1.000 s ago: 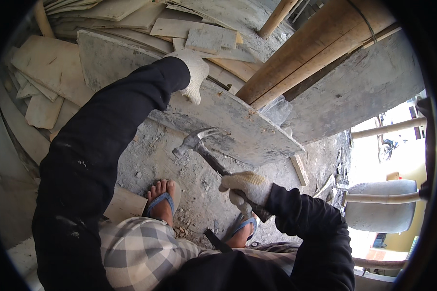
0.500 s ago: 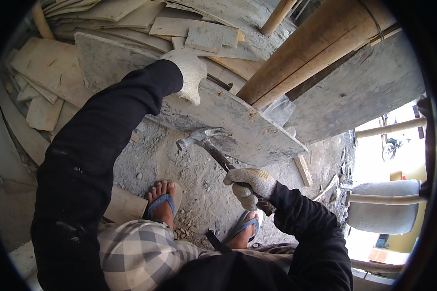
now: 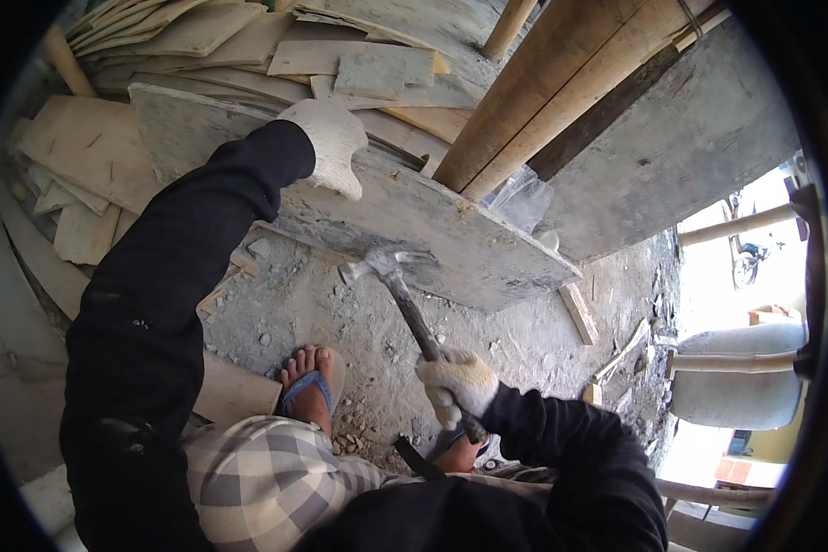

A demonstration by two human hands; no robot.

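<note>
My left hand (image 3: 329, 145), in a white knitted glove, grips the upper edge of a long grey plywood board (image 3: 460, 253) that stands tilted on its side. The thumb lies on the near face, and the other fingers are hidden behind the edge. In my gloved right hand (image 3: 460, 382) is a claw hammer (image 3: 408, 311), its handle inside closed fingers. The hammer's metal head is at the lower part of the board's near face, with the claw toward the board. Whether it touches the wood I cannot tell.
Stacked and loose wooden sheets (image 3: 87, 156) fill the far left. A thick bamboo pole (image 3: 543, 101) slants behind the board, beside another grey panel (image 3: 672, 156). Rubble and dust cover the floor (image 3: 285, 294) around my sandalled feet. A large grey container (image 3: 736, 396) is at the right.
My right hand has shifted a little left, and the hammer's handle now stands steeper. My left hand keeps its hold on the board. The whole view has shifted slightly.
</note>
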